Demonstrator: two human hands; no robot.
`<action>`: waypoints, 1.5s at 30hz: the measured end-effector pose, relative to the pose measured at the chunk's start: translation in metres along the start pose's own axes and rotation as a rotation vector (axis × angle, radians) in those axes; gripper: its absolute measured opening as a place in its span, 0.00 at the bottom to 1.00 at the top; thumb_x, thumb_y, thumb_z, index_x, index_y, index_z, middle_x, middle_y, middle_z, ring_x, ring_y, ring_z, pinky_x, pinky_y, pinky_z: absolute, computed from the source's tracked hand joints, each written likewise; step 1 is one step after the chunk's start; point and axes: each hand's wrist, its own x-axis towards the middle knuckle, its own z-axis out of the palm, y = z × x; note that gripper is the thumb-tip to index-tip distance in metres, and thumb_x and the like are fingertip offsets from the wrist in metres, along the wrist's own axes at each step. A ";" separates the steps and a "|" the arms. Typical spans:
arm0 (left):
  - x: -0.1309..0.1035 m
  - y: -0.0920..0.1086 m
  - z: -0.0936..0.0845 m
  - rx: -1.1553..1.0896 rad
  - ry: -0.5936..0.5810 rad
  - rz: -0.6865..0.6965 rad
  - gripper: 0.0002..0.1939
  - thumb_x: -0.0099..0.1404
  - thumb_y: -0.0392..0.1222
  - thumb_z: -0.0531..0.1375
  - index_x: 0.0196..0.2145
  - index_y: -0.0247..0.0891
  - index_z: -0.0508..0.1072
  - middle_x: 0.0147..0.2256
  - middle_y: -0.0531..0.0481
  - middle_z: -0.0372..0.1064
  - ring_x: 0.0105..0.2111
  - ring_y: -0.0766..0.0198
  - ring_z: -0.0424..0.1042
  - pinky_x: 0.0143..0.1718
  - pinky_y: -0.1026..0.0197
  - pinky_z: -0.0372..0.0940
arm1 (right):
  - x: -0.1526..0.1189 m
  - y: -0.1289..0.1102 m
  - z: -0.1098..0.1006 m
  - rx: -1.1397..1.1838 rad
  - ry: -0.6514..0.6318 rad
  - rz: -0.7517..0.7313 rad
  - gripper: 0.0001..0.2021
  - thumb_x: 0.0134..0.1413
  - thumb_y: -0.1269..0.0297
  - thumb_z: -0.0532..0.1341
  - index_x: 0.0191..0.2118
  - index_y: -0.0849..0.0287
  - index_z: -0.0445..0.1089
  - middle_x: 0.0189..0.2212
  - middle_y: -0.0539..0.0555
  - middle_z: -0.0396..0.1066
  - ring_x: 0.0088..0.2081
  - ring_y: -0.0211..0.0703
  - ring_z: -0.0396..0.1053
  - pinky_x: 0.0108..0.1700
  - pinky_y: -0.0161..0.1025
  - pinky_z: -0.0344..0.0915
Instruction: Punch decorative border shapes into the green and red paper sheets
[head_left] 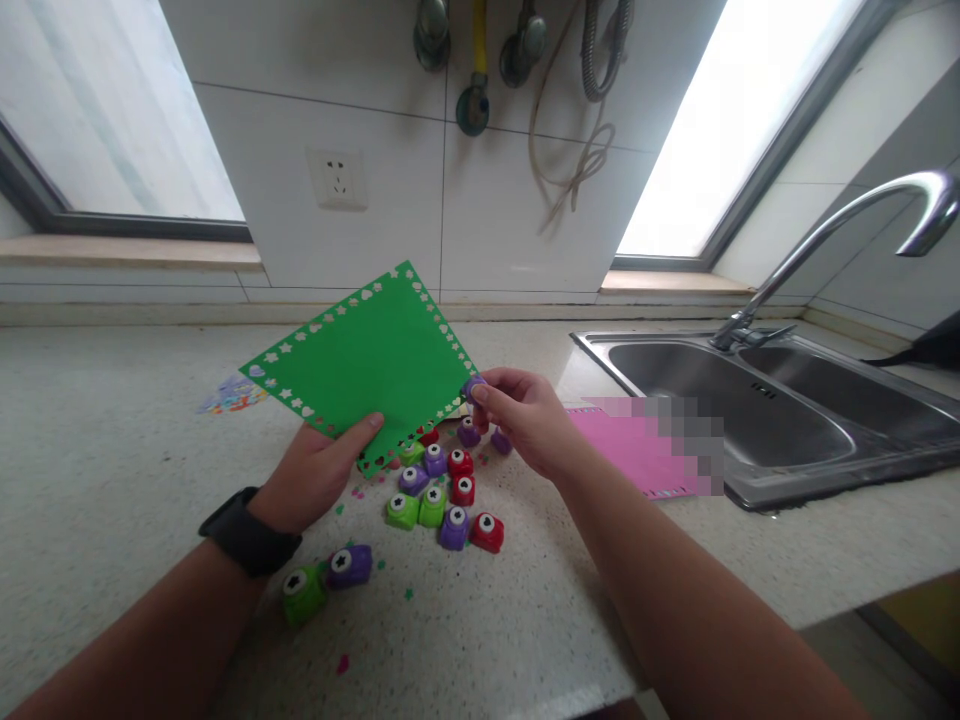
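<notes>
So the person's got a green sheet of craft paper (pixel 367 365) held up off the table (pixel 112 440), tilted like a diamond. It's smooth, matte card-looking stuff, and the edges are punched all the way round with little hearts and stars, so it reads like a lace border. The left hand (pixel 319 470) pinches the lower edge, thumb lying flat on top and fingers tucked under; there's a black smartwatch (pixel 247 540) on that wrist.

The right hand (pixel 525 415) is closed round a small purple paper punch (pixel 472 388), thumb and fingertips squeezing it right at the sheet's right corner. Looks like the paper edge is inside the punch slot, but it's too small to be sure.

Below, on the speckled stone-look table, sits a loose pile of chunky plastic punches (pixel 442 495) in red, green and purple, each with a white round button showing a black shape. Two more, a green punch (pixel 304 593) and a purple one beside it (pixel 349 565), sit near the left wrist. Tiny paper bits are scattered around.

A pink sheet (pixel 630 450) lies flat just beside the stainless steel sink (pixel 757 415), with a curved chrome tap (pixel 840 225). No readable writing anywhere.
</notes>
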 end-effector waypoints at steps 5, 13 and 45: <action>0.000 -0.001 0.001 0.044 0.003 0.028 0.21 0.66 0.56 0.59 0.50 0.45 0.80 0.42 0.49 0.82 0.61 0.46 0.68 0.71 0.44 0.49 | 0.001 0.002 -0.001 -0.018 0.001 0.006 0.14 0.56 0.50 0.68 0.34 0.57 0.75 0.22 0.49 0.72 0.23 0.35 0.64 0.23 0.36 0.53; 0.000 -0.003 0.001 0.018 -0.016 0.012 0.22 0.66 0.57 0.60 0.49 0.42 0.80 0.45 0.47 0.81 0.59 0.46 0.70 0.69 0.44 0.53 | 0.001 0.001 -0.002 -0.004 -0.001 0.006 0.14 0.57 0.51 0.68 0.33 0.58 0.74 0.21 0.49 0.72 0.22 0.35 0.64 0.22 0.35 0.51; 0.001 -0.005 -0.004 -0.095 0.011 0.012 0.26 0.65 0.58 0.62 0.52 0.36 0.78 0.48 0.43 0.80 0.56 0.47 0.73 0.64 0.45 0.61 | 0.015 0.013 -0.029 -0.830 0.269 0.035 0.16 0.59 0.52 0.60 0.31 0.58 0.77 0.29 0.58 0.76 0.32 0.47 0.69 0.34 0.43 0.59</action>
